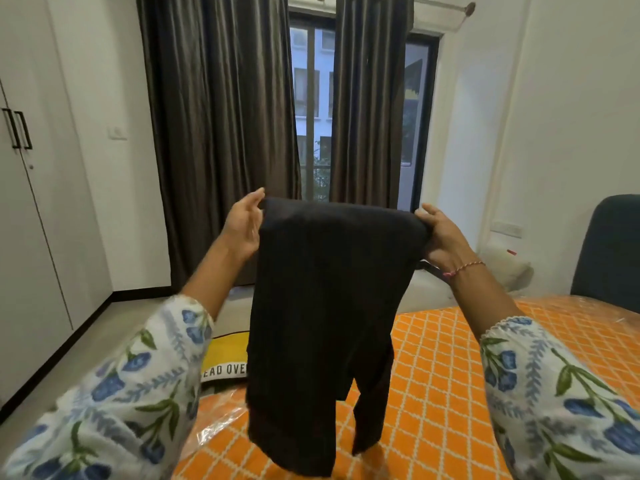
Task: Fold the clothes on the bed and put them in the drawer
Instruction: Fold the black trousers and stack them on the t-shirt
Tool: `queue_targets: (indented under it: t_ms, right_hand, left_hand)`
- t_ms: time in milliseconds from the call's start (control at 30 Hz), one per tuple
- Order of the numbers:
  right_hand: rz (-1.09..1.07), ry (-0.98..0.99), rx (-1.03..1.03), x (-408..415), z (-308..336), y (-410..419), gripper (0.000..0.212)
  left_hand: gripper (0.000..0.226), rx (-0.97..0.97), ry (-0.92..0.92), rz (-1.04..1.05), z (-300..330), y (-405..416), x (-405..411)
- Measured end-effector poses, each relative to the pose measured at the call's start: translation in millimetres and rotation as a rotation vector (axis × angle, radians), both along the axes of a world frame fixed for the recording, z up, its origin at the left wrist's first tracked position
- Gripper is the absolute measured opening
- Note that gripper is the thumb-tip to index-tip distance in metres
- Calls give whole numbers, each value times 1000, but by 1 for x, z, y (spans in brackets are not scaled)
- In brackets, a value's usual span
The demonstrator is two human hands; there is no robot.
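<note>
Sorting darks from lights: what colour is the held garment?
Black garment, plain, no visible pattern; head view.

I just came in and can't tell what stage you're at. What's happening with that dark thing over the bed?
A person is holding up a dark garment by its top edge, the left hand pinching one corner and the right hand gripping the other. It hangs in the air above the bed with the orange patterned cover, its lower end dangling loose. It looks doubled over but not yet fully folded, and no drawer is in view.
</note>
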State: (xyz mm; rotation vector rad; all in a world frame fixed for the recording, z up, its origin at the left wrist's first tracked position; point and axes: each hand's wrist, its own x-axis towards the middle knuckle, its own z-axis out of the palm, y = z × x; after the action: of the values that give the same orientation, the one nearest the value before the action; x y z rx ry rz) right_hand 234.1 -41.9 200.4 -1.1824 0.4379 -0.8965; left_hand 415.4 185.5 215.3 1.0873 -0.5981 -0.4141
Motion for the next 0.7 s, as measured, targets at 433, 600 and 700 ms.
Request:
queue_targets:
  t_ms: [433, 600, 700]
  right_hand:
    - [41, -44, -76, 4, -19, 19, 67]
    - [-87, 270, -404, -10, 3, 5, 70]
    - [-146, 329, -455, -16, 8, -6, 67]
  left_hand:
    - [37, 132, 212, 12, -87, -34, -15]
    - [51, 220, -218, 65, -54, -40, -20]
    - [35, 98, -190, -71, -40, -37, -10]
